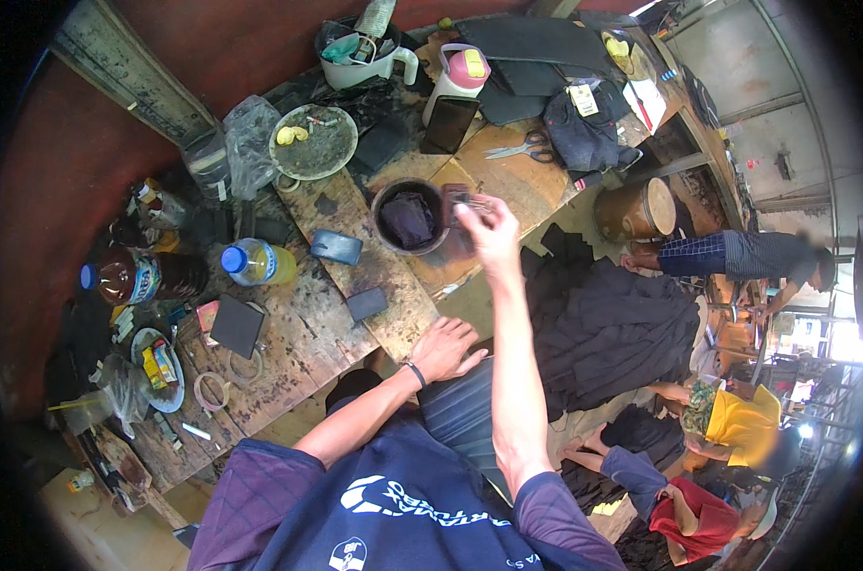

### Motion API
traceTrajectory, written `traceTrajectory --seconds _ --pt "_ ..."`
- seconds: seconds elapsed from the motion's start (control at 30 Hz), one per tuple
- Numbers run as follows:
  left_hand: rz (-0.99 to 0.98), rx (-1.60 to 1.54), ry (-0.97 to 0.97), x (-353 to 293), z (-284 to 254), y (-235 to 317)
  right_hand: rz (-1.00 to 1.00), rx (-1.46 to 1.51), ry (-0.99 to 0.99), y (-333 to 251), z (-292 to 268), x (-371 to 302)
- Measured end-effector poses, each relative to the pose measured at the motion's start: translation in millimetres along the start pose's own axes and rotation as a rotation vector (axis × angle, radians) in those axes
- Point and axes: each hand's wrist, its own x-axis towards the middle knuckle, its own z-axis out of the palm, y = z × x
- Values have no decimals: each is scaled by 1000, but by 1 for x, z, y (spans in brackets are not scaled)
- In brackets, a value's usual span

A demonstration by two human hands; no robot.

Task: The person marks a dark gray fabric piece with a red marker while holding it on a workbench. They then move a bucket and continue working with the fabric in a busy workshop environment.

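Observation:
My right hand (490, 233) is closed on a dark reddish-brown block (455, 198), gripping it between thumb and fingers. It is at the right rim of a round dark bowl (378, 228) that holds a dark, wet-looking substance. My left hand (443, 350) lies with its fingers apart at the table's near edge, beside ribbed dark material (460, 404), and holds nothing. Left of the bowl, a blue-grey block (336, 247) rests on a wooden board (398, 309). A smaller dark block (366, 304) lies closer to my left hand.
A round dish (332, 157), scissors (522, 149), a phone (449, 126) and a pink-topped jug (462, 76) stand or lie beyond the bowl. Bottles (260, 262) are at left. Dark cloth (612, 324) is heaped at right, with several people (745, 423) beyond.

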Motion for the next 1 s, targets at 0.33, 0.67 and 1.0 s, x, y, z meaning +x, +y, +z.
traceTrajectory --seconds 0.33,0.67,1.0 --pt "-50 -17 -85 6 -6 5 47 859 -208 -32 -72 -39" --pt "-33 -14 -73 6 -5 4 -83 -676 197 51 -46 -2" --pt "-29 11 -65 6 -7 6 -205 -1200 337 55 -21 -15"
